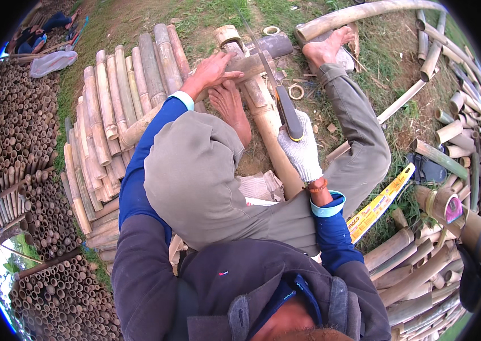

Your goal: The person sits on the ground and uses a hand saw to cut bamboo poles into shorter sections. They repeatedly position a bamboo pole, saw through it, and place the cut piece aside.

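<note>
My right hand [299, 149], in a whitish knit glove, is closed round the black and orange handle of a handsaw [290, 116]. The saw's thin blade points away from me and crosses a bamboo pole [250, 66] near its right end. My bare left hand [211, 73] lies on that pole, left of the blade, fingers stretched and thumb apart. Close by, my bare left foot [230, 105] presses against the pole. Beneath it runs a thicker bamboo support [277, 150], pointing away between my legs. Whether the blade has entered the pole I cannot tell.
Cut bamboo lengths [101, 113] are stacked at my left, with bundled bamboo [13, 119] beyond. More bamboo pieces [417, 258] lie at the right, near a yellow saw sleeve [381, 203]. A small bamboo ring [296, 91] lies by the support. A white plastic bag [53, 63] rests far left.
</note>
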Available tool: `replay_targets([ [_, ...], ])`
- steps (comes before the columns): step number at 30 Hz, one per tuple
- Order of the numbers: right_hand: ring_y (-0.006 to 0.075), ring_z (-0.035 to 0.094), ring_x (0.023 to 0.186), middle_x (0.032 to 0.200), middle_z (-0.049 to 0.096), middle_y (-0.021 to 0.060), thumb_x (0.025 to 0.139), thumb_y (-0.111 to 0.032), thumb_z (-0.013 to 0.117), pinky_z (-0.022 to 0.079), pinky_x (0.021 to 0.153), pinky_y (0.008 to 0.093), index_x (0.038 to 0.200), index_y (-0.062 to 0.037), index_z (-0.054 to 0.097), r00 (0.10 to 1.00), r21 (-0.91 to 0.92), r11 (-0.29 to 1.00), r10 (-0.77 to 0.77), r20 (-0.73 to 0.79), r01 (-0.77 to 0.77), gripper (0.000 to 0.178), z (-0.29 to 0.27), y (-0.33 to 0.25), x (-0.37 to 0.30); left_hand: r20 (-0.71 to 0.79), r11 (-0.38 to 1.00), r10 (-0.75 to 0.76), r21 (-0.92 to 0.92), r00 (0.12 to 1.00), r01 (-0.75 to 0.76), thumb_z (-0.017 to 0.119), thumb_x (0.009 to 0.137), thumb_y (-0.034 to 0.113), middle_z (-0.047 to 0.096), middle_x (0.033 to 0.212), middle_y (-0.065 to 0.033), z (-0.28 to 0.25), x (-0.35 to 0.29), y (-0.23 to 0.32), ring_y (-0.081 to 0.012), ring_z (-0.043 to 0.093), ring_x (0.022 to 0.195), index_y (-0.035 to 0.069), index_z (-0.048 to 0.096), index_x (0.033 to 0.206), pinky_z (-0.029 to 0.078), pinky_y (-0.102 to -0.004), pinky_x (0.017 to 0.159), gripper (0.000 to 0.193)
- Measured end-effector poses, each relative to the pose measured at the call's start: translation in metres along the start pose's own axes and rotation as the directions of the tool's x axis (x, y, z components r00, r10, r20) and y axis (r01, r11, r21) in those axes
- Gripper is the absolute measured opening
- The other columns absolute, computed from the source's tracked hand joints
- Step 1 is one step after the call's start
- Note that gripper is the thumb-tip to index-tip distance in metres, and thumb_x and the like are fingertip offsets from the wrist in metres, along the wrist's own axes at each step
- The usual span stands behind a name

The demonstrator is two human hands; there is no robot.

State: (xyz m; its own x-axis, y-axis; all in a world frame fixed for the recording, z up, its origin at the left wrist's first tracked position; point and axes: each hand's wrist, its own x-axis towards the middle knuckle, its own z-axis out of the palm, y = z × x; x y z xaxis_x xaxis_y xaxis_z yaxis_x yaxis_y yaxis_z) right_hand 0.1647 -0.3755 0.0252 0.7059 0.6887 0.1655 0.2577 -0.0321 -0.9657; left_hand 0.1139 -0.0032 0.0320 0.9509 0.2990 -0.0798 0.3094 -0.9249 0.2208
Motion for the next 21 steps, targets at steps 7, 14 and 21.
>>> replay_targets([
  [7, 0.0331, 0.063, 0.127, 0.134, 0.062, 0.0185, 0.087, -0.004, 0.076, 0.050, 0.109, 0.0389, 0.142, -0.0015, 0.058, 0.998, -0.141, 0.989, -0.030, 0.046, 0.036, 0.057, 0.005, -0.007, 0.000, -0.161, 0.982, -0.189, -0.018, 0.969, 0.189, 0.082, 0.084, 0.068, 0.063, 0.138, -0.0250, 0.051, 0.017, 0.030, -0.0432, 0.062, 0.131, 0.004, 0.056, 0.150, 0.051, -0.0531, 0.108, 0.095],
  [14, 0.0367, 0.064, 0.125, 0.133, 0.062, 0.0208, 0.085, -0.007, 0.079, 0.051, 0.108, 0.0420, 0.141, -0.0027, 0.060, 0.998, -0.275, 0.961, 0.003, 0.063, 0.014, 0.059, 0.007, -0.035, 0.002, -0.126, 0.971, -0.222, -0.123, 0.967, 0.207, 0.090, 0.073, 0.066, 0.071, 0.127, -0.0240, 0.048, 0.022, 0.018, -0.0438, 0.068, 0.121, 0.005, 0.061, 0.143, 0.055, -0.0529, 0.102, 0.097],
  [21, 0.0385, 0.067, 0.118, 0.133, 0.062, 0.0204, 0.086, -0.007, 0.078, 0.055, 0.102, 0.0428, 0.145, -0.0037, 0.057, 0.992, -0.153, 0.981, 0.126, 0.023, -0.121, 0.063, 0.001, -0.030, -0.008, -0.108, 0.968, -0.198, -0.179, 0.974, 0.177, 0.089, 0.071, 0.066, 0.075, 0.126, -0.0249, 0.050, 0.029, 0.005, -0.0432, 0.071, 0.121, 0.005, 0.065, 0.139, 0.055, -0.0517, 0.104, 0.095],
])
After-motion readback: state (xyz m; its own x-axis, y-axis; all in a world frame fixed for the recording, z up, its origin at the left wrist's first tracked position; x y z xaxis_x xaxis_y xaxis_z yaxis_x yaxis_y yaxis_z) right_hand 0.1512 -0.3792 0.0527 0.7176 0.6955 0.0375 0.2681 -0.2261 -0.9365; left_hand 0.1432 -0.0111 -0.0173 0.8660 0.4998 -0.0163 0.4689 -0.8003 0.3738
